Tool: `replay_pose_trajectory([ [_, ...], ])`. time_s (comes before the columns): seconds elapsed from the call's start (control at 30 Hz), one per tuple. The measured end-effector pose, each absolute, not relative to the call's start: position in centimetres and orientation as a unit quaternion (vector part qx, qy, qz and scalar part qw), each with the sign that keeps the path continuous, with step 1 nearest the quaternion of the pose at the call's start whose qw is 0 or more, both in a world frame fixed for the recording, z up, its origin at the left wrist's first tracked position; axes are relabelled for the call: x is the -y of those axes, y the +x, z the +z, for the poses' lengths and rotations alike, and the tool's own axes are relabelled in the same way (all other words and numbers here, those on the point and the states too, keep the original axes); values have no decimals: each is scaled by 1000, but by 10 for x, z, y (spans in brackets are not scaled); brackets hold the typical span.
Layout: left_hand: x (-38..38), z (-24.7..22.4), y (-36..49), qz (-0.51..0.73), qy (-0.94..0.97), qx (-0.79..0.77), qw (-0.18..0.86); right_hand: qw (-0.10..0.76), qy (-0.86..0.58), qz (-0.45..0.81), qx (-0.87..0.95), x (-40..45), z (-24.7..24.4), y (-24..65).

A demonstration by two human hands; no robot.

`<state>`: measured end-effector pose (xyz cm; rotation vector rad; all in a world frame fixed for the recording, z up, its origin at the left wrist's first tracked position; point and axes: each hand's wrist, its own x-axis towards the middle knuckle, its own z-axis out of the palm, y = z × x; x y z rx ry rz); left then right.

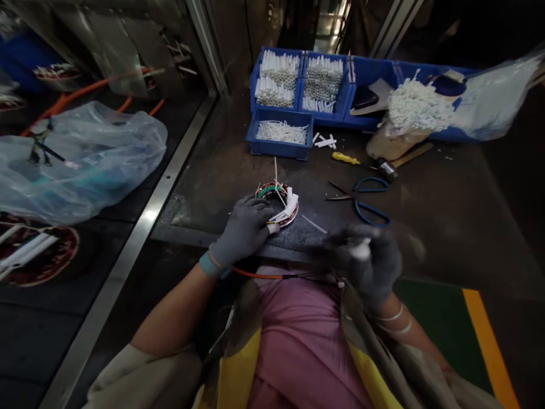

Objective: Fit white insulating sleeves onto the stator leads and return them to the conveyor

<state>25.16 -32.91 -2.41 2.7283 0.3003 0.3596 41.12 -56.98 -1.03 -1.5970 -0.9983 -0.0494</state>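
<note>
My left hand (247, 227), in a grey glove, is closed around the near left side of a small motor stator (293, 218). The stator is a ring with reddish-brown windings, a green inner band and white sleeves on its leads. A thin white tie (276, 170) sticks up from its far side. My right hand (368, 261), also gloved and smeared by motion, is to the right of the stator with its fingers curled. A thin pale strip (314, 224) reaches toward its fingertips; whether they grip it is unclear.
Blue-handled scissors (368, 201) and a yellow-handled tool (346, 158) lie on the dark table. Behind stand blue bins (326, 116) of white tubes and a small blue tray (279, 149) of white ties. A plastic bag (97, 170) and a larger stator (70, 255) are left.
</note>
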Motion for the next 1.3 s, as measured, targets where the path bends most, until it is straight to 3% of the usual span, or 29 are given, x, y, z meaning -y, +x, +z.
replay_pose_trajectory([
  [0.1, 330, -25, 253, 133, 966, -107, 194, 510, -667, -95, 535, 568, -16, 384],
  [0.3, 332, -27, 252, 131, 963, -121, 205, 472, -667, -140, 559, 558, -22, 384],
  [0.6, 345, -26, 253, 129, 963, -158, 177, 475, -646, -4, 597, 522, -42, 387],
  [0.87, 351, -21, 256, 125, 960, -174, 179, 438, -684, -179, 556, 550, -19, 388],
  [1.0, 352, -19, 256, 123, 959, -177, 183, 440, -694, -199, 534, 552, -18, 390],
  [1.1, 352, -20, 257, 123, 958, -179, 186, 468, -675, -158, 549, 542, -28, 391],
  [1.3, 348, -27, 256, 144, 940, -197, 238, 483, -652, 63, 580, 512, -49, 393],
])
